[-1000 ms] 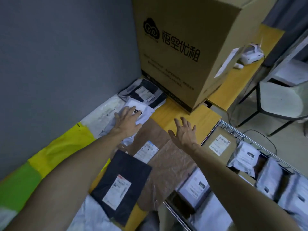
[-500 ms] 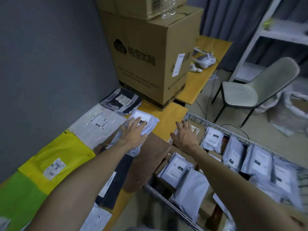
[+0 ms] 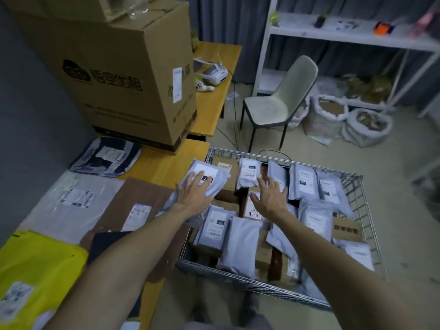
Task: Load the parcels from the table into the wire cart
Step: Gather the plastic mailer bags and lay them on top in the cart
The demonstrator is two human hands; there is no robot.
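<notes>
Two hands out, neither one clenched. The left hand (image 3: 194, 195) lay with straight, spread fingers on top of a pale grey plastic mailer with a white label (image 3: 209, 173). The mailer hung off the right edge of the wooden worktop (image 3: 164, 163), poking over the left rim of the silver wire cart (image 3: 352, 186). The right hand (image 3: 269, 198) hovered open, holding nothing, above the grey bags (image 3: 307, 182) packed inside. A flat brown paper parcel (image 3: 119, 206) sat on the worktop just left of the mailer.
</notes>
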